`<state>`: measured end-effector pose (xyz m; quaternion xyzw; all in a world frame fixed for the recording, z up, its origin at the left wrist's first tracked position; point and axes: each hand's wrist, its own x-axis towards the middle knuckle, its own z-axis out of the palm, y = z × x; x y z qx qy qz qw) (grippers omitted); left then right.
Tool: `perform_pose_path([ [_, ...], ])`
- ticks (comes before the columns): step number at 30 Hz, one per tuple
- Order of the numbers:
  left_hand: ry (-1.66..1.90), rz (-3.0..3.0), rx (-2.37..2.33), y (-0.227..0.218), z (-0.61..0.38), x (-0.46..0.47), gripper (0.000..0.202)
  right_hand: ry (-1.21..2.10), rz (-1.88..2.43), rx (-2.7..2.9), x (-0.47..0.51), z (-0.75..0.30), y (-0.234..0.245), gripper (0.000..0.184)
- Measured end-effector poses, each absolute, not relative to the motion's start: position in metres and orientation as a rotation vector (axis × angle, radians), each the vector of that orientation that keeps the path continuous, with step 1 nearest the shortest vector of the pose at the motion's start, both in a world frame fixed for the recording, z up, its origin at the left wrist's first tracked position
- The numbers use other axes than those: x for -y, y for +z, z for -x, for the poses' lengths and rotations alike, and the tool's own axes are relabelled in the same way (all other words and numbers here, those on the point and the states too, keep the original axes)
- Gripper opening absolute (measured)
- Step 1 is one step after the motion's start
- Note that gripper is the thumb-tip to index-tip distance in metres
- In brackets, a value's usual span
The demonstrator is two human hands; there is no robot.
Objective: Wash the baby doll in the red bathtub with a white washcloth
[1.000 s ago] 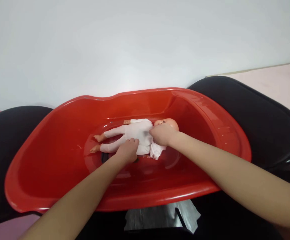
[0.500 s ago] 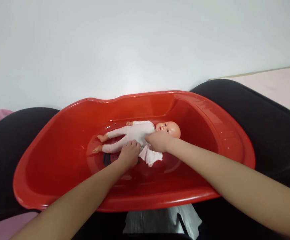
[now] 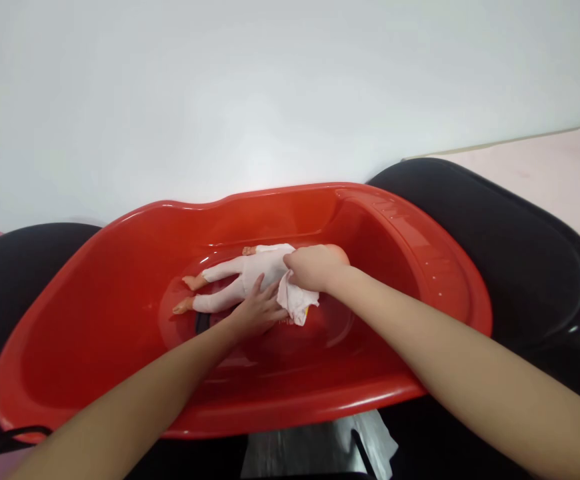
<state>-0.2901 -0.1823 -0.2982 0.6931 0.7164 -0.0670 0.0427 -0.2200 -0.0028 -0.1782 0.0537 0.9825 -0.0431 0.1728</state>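
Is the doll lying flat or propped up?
Lying flat: the doll stretches along the floor of the red tub, legs out; left hand rests on it, right hand presses a cloth to its chest.

Two arms in view: left arm and right arm, both bare from wrist to picture edge. Forearms smooth, slim, tapering toward narrow wrists. Bare left hand, fingers slender, back of hand showing. Bare right hand too, knuckles rounded, back toward camera. Nails too small to tell. Rest of body out of frame.
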Motion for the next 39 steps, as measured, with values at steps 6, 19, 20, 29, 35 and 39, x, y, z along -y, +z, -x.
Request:
perform_pose_path([
  [6,-0.044,-2.134,-2.086,-0.296,0.293,0.185,0.058,-0.128,-0.144,-2.761,-0.001,0.222,-0.186,0.029],
  [19,-0.296,-2.425,-2.342,-0.312,0.304,0.187,0.042,0.003,-0.144,-2.875,-0.004,0.222,-0.197,0.035],
  [20,-0.273,-2.441,-2.364,-0.313,0.306,0.187,0.044,0.0,-0.146,-2.88,-0.005,0.222,-0.198,0.035],
  [29,-0.199,-2.441,-2.454,-0.319,0.324,0.183,0.05,-0.074,-0.237,-2.927,-0.01,0.227,-0.2,0.029],
  [35,-0.129,-2.428,-2.598,-0.297,0.348,0.177,0.033,-0.364,-0.438,-3.101,-0.01,0.229,-0.191,0.023],
  [39,-0.151,-2.429,-2.606,-0.282,0.358,0.175,0.024,-0.478,-0.525,-3.173,-0.007,0.228,-0.188,0.014],
])
